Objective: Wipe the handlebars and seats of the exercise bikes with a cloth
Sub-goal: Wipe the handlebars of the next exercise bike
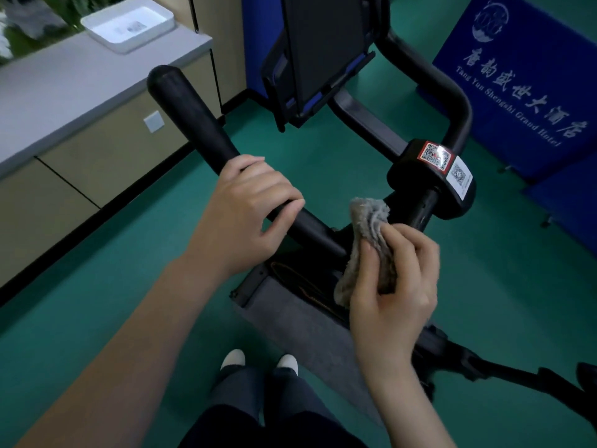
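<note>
Head view, looking down over the front of a black exercise bike.

Grips the left handlebar (190, 118) w/ L hand (248, 202). Fingers curled over the top of the bar, thumb tucked under, approx mid-length. Leaves the rounded bar end sticking out up-left past the knuckles.

Holds a grey fluffy cloth (365, 234) bunched in R hand (394, 295). Pinches it between thumb on the near face and curled fingers on the far face, w/ the top of the cloth poking above the fingertips. Has the cloth right at the inner end of the left bar, beside the centre stem and just below the black clamp block (436, 176). Can't tell if it actually touches the bar.

On the clamp block: two QR stickers, one red-framed, one white.

Beyond the block: right handlebar (452, 101) looping round, and the dark back of the console (323, 50) w/ blue trim between the bars.

Under the bike: grey mat (307, 321) on the green floor (97, 286).

Just off the mat's left edge: two white shoe toes (232, 358), dark trousers above.

Along the left: grey-topped counter (80, 92) w/ a white tray (129, 22) at its far right corner.

Far right: blue banner (523, 85) w/ white text incl. "Tang Yun Shengshi Grand Hotel".
</note>
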The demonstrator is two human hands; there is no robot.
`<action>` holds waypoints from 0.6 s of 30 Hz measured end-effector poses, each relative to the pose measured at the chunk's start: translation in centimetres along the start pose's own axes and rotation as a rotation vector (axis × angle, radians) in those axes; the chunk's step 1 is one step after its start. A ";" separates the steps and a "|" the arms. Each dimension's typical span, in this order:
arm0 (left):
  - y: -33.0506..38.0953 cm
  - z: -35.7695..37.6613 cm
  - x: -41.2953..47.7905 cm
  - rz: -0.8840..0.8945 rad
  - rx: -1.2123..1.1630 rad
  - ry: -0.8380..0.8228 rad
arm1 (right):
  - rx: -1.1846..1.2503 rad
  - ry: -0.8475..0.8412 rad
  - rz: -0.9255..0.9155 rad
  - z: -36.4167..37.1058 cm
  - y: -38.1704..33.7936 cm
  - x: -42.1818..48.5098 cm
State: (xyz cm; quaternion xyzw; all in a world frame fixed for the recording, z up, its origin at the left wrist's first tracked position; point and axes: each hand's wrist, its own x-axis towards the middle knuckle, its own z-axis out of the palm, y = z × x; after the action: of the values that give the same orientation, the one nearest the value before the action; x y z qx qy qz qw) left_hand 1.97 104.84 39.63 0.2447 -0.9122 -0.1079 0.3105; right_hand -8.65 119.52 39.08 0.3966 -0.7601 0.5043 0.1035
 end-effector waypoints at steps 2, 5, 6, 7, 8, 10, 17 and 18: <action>-0.1 -0.1 0.0 0.018 0.001 -0.007 | -0.028 0.072 0.018 -0.1 0.2 -1.2; -0.5 -0.4 0.0 0.062 -0.011 -0.020 | -0.064 0.182 0.040 0.6 0.3 -2.6; -0.7 -0.5 0.0 0.079 -0.016 -0.025 | -0.071 0.222 0.049 1.0 0.2 -3.0; -0.8 -0.7 0.0 0.095 -0.021 -0.030 | -0.082 0.265 0.062 1.4 0.0 -3.3; -0.9 -0.8 0.0 0.110 -0.022 -0.033 | -0.096 0.314 0.074 1.8 -0.1 -3.5; -1.2 -1.2 0.0 0.143 -0.005 -0.026 | -0.119 0.419 0.103 2.6 -0.2 -3.9; -4.2 -2.3 0.4 0.279 0.035 -0.044 | -0.054 0.676 0.244 7.4 -1.5 -6.3; -4.4 -2.3 0.3 0.297 0.037 -0.052 | -0.026 0.706 0.255 8.2 -2.0 -6.5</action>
State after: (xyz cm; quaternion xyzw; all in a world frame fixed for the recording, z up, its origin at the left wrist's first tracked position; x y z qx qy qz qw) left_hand 4.88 100.82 40.09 0.1097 -0.9479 -0.0502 0.2948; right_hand -0.91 115.45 32.93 0.0990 -0.7272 0.6093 0.3004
